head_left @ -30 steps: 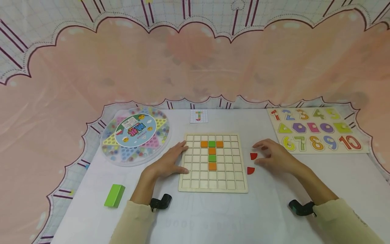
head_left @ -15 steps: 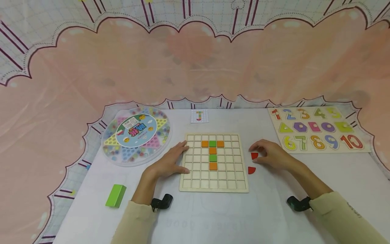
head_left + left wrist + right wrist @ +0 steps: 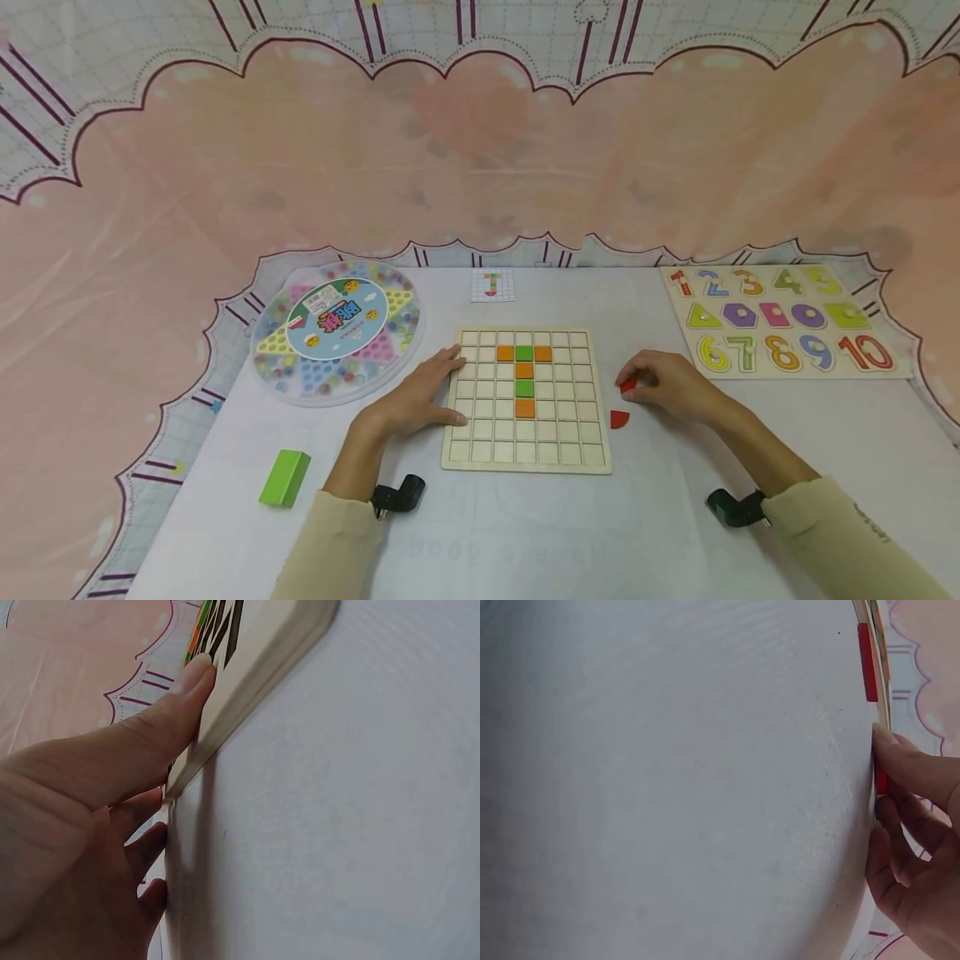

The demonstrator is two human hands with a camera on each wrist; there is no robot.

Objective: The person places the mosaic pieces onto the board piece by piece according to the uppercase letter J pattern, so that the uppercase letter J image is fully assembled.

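Note:
A square wooden grid board (image 3: 483, 452) lies in the middle of the white table. On it, orange tiles (image 3: 525, 408) and green tiles (image 3: 523, 389) form a short row with a column below. My left hand (image 3: 408, 404) rests at the board's left edge, its thumb (image 3: 191, 679) on the rim and the fingers spread. To the right of the board, my right hand (image 3: 671, 389) pinches a red quarter-circle tile (image 3: 627, 386) at the table surface; the fingers partly cover it. A second red quarter-circle tile (image 3: 618, 419) lies just nearer to me, apart from the hand.
Behind the board lies a small pattern card (image 3: 492, 285) with a coloured J-like figure. A round Chinese checkers set (image 3: 337, 333) sits at back left, a green block (image 3: 285, 478) at front left. The number-and-shape puzzle board (image 3: 787, 321) occupies the back right.
My right hand has moved slightly left and closed its thumb and fingers on the farther red tile, which is now more covered. The left hand stays at the board's edge.

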